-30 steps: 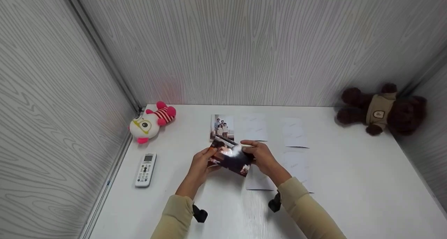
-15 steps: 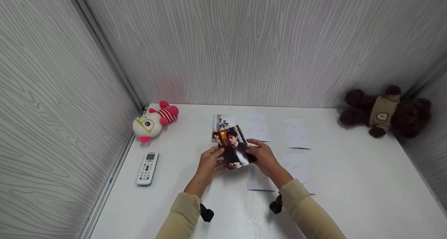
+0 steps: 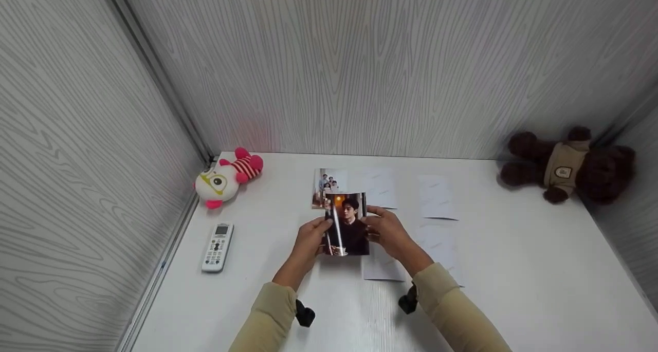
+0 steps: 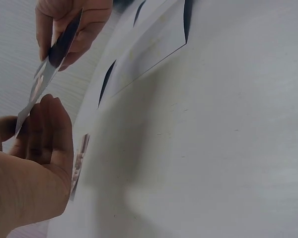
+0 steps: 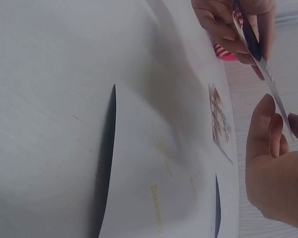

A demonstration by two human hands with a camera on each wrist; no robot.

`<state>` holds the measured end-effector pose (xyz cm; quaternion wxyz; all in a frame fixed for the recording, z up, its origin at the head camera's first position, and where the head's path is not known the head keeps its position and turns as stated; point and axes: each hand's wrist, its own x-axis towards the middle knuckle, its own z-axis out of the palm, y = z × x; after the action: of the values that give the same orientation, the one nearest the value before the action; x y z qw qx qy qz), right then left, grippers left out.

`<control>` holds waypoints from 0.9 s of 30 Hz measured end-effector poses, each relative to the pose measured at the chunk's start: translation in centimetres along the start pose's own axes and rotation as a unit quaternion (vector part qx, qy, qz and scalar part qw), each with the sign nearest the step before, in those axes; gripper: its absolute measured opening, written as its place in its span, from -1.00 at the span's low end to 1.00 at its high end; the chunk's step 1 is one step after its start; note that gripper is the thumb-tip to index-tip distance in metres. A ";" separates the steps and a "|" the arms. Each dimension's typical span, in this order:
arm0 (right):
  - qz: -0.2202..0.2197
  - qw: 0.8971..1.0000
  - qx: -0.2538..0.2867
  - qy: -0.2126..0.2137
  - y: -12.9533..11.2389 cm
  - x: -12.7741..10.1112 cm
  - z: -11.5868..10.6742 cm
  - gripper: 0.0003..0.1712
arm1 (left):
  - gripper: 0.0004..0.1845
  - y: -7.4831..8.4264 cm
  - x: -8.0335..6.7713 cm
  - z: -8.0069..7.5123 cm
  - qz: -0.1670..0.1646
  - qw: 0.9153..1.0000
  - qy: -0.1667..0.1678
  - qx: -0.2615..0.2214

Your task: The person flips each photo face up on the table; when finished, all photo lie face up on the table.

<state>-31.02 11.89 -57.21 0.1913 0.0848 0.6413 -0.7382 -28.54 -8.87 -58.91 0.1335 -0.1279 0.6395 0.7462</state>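
A glossy portrait photo [image 3: 348,223] of a person in dark clothes is held upright above the white table [image 3: 288,300], picture side toward the head camera. My left hand [image 3: 310,240] pinches its left edge and my right hand [image 3: 386,230] pinches its right edge. The left wrist view shows the photo [image 4: 44,74] edge-on between my left hand [image 4: 37,139] and my right hand [image 4: 69,22]. In the right wrist view the photo [image 5: 260,67] runs from my right hand [image 5: 275,163] to my left hand [image 5: 228,27].
A family photo [image 3: 325,183] lies face up beyond the hands. Several white face-down prints [image 3: 437,200] lie to its right and under my right wrist. A remote control [image 3: 217,247] and a white-and-pink plush [image 3: 226,177] sit at the left, a brown teddy bear [image 3: 568,167] in the right corner.
The portrait photo was turned from lying slanted on its side to standing upright and squared toward me. Both hands kept their hold and shifted slightly right.
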 end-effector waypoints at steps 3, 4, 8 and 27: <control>0.000 1.000 -0.001 -0.004 0.2 0.0 0.0 -0.45 | -0.55 0.0 -0.1 -0.1 -0.005 1.000 -0.003 -0.001; -0.001 1.000 -0.002 -0.004 0.2 0.1 0.0 -0.46 | -0.55 0.0 -0.1 -0.1 -0.007 1.000 -0.003 -0.004; -0.002 1.000 -0.011 -0.014 0.7 0.1 0.0 -0.47 | -0.52 0.0 -0.2 -0.7 -0.008 1.000 -0.001 -0.004; 0.064 0.993 -0.068 -0.077 3.7 -0.7 1.2 -0.39 | -0.63 -2.8 -0.7 -5.6 -0.017 0.983 0.039 0.181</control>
<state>-28.84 10.44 -60.10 0.2923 0.0550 0.6667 -0.6834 -26.78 -13.99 -62.05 0.1421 -0.1413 0.7661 0.6106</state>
